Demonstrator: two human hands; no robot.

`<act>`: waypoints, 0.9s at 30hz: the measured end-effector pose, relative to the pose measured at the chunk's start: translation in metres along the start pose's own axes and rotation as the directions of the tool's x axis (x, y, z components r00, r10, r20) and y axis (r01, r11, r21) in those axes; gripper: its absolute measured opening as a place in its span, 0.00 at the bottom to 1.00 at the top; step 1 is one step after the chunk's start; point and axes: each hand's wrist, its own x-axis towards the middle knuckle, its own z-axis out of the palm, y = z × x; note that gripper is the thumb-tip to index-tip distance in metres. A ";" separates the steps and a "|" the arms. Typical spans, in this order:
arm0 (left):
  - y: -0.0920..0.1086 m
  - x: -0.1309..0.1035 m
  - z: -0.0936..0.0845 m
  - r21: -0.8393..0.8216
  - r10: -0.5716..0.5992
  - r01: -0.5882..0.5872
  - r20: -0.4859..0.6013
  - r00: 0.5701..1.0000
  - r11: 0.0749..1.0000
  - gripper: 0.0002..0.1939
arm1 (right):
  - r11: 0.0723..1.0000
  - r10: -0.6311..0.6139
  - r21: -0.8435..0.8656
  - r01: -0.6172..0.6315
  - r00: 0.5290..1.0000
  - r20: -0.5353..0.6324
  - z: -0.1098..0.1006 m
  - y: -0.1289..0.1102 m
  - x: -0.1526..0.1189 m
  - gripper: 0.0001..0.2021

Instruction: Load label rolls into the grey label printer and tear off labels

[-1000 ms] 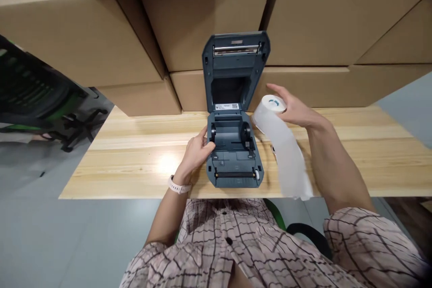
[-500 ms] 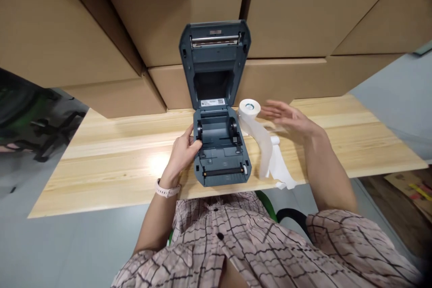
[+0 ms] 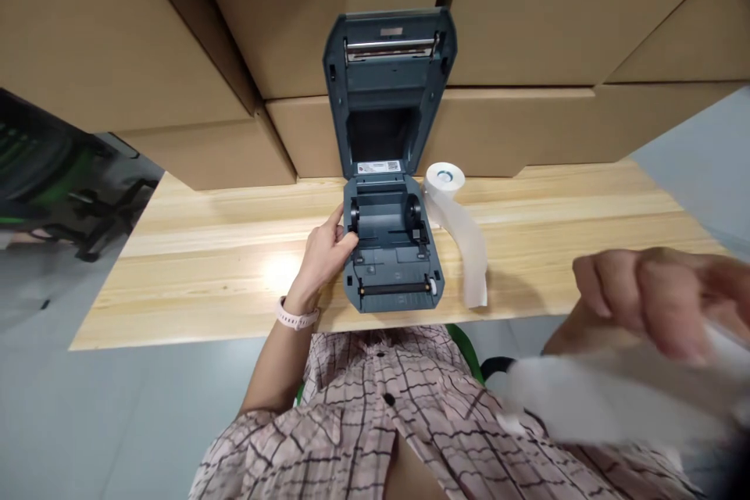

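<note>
A dark grey label printer [image 3: 390,258] stands on the table with its lid [image 3: 390,101] tipped up and its roll bay bare. My left hand [image 3: 326,254] grips the printer's left side, thumb over the edge. Just right of the printer a white label roll [image 3: 446,178] rests on end, its loose tail curving to the table's front edge. Off to the right, above the lap, my right hand [image 3: 662,301] is closed on a strip of white label paper [image 3: 615,394], blurred by motion.
Large cardboard boxes [image 3: 527,125] line the back of the wooden table [image 3: 223,266], behind the printer lid. A dark wheeled chair base [image 3: 94,211] stands on the floor at left.
My right hand has picked up the loose paper strip from beside the roll and swung right, toward me. My left hand stays on the printer.
</note>
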 end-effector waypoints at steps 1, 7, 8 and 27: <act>0.000 0.000 0.000 0.005 0.002 -0.002 -0.002 1.000 1.000 0.39 | 0.994 -0.064 0.096 0.060 0.998 0.029 0.013 -0.007 0.013 0.14; -0.003 0.000 0.002 -0.019 0.019 -0.019 0.003 1.000 1.000 0.39 | 0.917 0.203 -0.356 -0.178 0.979 0.034 0.111 0.021 0.108 0.13; -0.003 0.000 0.002 -0.024 0.020 -0.020 0.005 1.000 1.000 0.40 | 0.885 0.225 -0.425 -0.190 0.974 0.033 0.119 0.031 0.115 0.12; 0.000 -0.001 0.002 -0.003 0.019 -0.019 0.001 1.000 1.000 0.37 | 0.543 0.193 -0.839 -0.015 0.975 0.108 0.180 0.021 0.054 0.18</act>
